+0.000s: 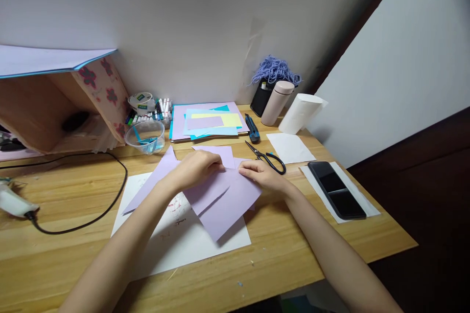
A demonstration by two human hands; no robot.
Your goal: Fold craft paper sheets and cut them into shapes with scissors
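A sheet of lilac paper [227, 208] is held up between my two hands, with a slit or overlapping edge running partway across it. My left hand [200, 168] pinches its upper left side, fingers curled. At the upper right edge, my right hand [260, 173] grips it between thumb and fingers. Other lilac paper pieces [152, 186] lie behind and to the left. Underneath is a white sheet [191, 244] with dark and reddish marks. Black-handled scissors [270, 157] rest just beyond my right hand.
A blue utility knife [252, 128] lies beside stacked coloured paper [209, 122]. Behind stand a pinkish bottle [278, 102], a paper roll [299, 113] and purple yarn [275, 69]. A phone [336, 190] lies right. Left are a clear bowl [145, 138], an open box [99, 93] and a glue gun [16, 200].
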